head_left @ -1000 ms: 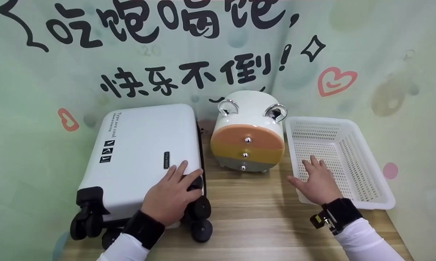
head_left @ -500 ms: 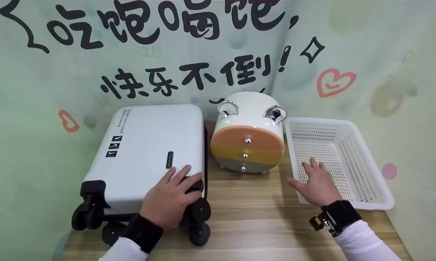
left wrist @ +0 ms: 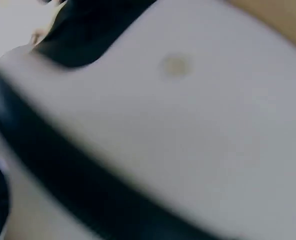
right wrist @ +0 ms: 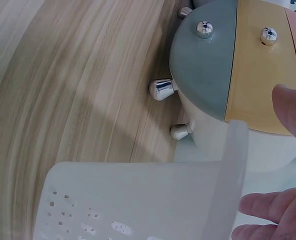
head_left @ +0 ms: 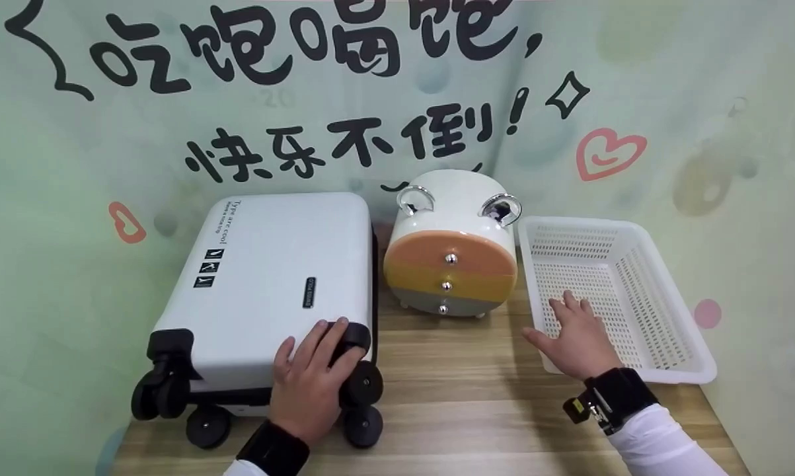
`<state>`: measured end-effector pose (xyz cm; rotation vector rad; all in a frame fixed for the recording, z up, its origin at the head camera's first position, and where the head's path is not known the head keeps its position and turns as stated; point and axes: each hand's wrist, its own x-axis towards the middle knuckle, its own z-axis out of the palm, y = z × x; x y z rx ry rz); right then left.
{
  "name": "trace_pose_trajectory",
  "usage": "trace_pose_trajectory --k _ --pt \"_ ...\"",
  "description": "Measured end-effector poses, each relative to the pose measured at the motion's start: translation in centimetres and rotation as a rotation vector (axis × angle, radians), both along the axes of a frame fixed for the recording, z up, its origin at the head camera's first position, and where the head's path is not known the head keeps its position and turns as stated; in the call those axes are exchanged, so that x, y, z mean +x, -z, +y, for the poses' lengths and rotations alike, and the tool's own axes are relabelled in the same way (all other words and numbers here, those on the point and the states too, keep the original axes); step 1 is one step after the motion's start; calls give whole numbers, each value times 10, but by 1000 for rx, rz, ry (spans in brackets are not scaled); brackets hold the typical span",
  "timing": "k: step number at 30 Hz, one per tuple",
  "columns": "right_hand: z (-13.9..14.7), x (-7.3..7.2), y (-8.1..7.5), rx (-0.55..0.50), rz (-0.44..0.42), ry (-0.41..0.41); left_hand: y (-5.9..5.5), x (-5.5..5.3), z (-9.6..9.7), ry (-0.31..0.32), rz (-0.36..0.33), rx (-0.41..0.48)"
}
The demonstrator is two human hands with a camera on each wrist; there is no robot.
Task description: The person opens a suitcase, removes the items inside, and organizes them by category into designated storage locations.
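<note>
A white suitcase (head_left: pixel 271 264) with black caster wheels (head_left: pixel 208 426) lies flat on the left in the head view. My left hand (head_left: pixel 308 390) rests on its near right corner, with the fingers lying over the black wheel mount (head_left: pixel 356 336). The left wrist view shows the suitcase's white shell (left wrist: pixel 198 125) and a blurred dark band; no fingers show clearly there. On the right, my right hand (head_left: pixel 582 340) is held over the near left part of a white perforated plastic basket (head_left: pixel 684 311), fingers spread. It holds nothing; whether it touches the rim cannot be told.
Between suitcase and basket stands a small white drawer box (head_left: pixel 460 205) with orange, yellow and grey drawer fronts, round silver knobs and two chrome rings on top. A wood-grain table (head_left: pixel 450 410) bears everything. Behind it hangs a green printed backdrop (head_left: pixel 542 158) with black lettering.
The suitcase has shifted right, closer to the drawer box, and turned slightly, then stopped. My left hand has slid back towards its near edge. My right hand has stayed over the basket.
</note>
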<state>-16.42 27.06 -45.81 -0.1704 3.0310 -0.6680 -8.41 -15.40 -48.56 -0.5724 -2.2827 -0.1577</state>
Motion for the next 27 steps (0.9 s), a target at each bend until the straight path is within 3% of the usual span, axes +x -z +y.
trace_pose_trajectory --k 4,9,20,27 --pt "1 0 1 -6 -5 0 5 -7 -4 31 114 42" --pt "2 -1 2 5 9 -3 3 -15 -6 34 192 46" --pt "2 -1 7 9 18 -9 -2 -25 -8 9 295 66" --pt "2 -2 6 12 0 -3 -5 -22 -14 -17 274 72"
